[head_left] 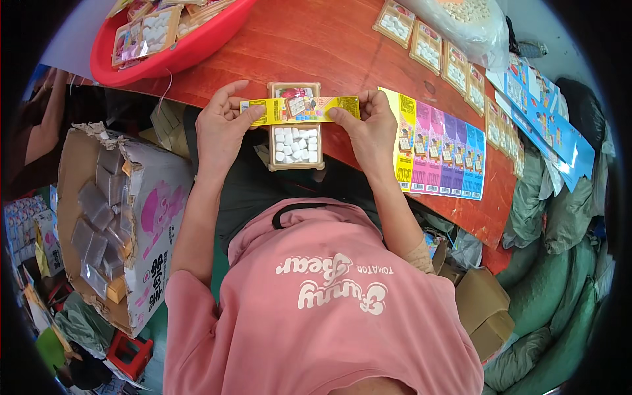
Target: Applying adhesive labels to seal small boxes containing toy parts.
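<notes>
A long yellow sticker label (306,110) is stretched between my two hands. My left hand (225,125) pinches its left end between thumb and fingers, and my right hand (370,128) pinches the right end. Under the label, at the table's near edge, sits a small clear-lidded tray (295,146) filled with white marshmallow-like pieces. The label lies across the tray's middle; whether it touches the lid I cannot tell. Beside my right hand lies a sheet of coloured labels (440,150) in yellow, pink, purple and blue strips.
A red basin (108,72) of filled trays stands at the far left of the red table (329,39). Several similar trays (426,49) line the far right, by a clear bag (464,20) and blue printed sheets (553,118). A torn carton (148,230) of clear lids is at left.
</notes>
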### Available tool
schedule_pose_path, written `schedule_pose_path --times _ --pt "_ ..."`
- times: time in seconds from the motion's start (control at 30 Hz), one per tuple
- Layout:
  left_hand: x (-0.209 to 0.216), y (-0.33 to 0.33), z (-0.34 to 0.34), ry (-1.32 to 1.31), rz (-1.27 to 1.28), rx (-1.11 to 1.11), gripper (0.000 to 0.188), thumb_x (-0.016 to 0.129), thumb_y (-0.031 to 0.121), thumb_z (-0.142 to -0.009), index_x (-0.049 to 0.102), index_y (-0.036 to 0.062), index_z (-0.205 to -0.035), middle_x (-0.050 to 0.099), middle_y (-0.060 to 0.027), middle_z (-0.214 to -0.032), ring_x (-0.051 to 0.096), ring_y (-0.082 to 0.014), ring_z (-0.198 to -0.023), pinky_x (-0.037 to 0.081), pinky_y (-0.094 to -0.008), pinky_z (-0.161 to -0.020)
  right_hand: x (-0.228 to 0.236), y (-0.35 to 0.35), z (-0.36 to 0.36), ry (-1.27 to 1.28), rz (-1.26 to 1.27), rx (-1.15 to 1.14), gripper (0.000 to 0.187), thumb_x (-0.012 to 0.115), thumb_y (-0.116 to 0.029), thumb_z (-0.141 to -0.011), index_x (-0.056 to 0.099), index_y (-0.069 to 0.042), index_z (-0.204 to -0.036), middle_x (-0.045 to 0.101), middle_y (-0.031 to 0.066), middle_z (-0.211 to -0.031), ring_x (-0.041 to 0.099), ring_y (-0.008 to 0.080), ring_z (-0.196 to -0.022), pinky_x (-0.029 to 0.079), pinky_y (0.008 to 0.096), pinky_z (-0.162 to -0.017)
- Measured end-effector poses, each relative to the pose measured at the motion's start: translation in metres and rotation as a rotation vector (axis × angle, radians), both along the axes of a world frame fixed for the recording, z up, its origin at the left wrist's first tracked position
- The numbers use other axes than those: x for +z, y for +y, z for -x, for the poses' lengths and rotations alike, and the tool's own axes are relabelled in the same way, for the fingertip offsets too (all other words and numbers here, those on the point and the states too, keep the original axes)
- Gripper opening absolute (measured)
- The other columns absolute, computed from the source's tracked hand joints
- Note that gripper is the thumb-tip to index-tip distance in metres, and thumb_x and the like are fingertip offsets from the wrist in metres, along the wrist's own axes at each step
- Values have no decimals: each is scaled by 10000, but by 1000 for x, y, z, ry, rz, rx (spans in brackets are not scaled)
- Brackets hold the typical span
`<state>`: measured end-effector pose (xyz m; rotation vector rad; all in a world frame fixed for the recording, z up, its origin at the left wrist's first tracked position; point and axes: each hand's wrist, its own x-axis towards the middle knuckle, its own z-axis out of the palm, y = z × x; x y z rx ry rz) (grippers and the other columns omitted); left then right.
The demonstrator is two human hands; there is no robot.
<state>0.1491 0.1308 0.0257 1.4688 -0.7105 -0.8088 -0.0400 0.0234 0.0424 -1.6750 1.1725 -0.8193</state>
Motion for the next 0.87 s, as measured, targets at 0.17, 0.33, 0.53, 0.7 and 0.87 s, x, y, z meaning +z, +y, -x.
schedule_pose_path --times 0.17,0.33,0.53,0.7,0.87 --pt "4 3 -2 -6 -8 1 455 670 5 -792 484 -51 -1203 604 -65 -839 575 -62 -724 474 -180 -617 -1 0 -2 -10 -16 13 291 732 -5 -727 467 -36 -843 580 31 -746 550 59 -696 460 192 -613" --pt "3 6 -5 10 21 16 425 660 0 -793 496 -50 -1183 610 -75 -861 584 -73 -727 481 -187 -622 -4 0 -4 -30 -19 45 248 709 -9 -755 479 -23 -846 610 47 -776 558 63 -702 463 189 -617" --pt "8 7 -5 31 51 67 414 664 0 -791 500 -56 -1168 616 -78 -880 595 -80 -761 486 -194 -654 -6 3 -9 -97 -74 56 167 661 -24 -806 499 -7 -843 612 53 -780 568 64 -697 477 190 -619" --pt "2 5 -4 16 25 67 470 706 7 -759 501 -55 -1177 614 -74 -881 591 -82 -766 477 -193 -670 -10 3 -9 -91 -81 64 162 655 -21 -809 498 -6 -844 603 50 -770 572 65 -695 483 192 -618" --pt "-2 4 -3 -98 -48 46 515 731 22 -744 497 -44 -1198 614 -72 -893 585 -83 -788 472 -202 -690 -12 2 -9 -82 -85 63 163 655 -19 -809 496 -7 -846 604 53 -775 573 67 -696 485 190 -618"
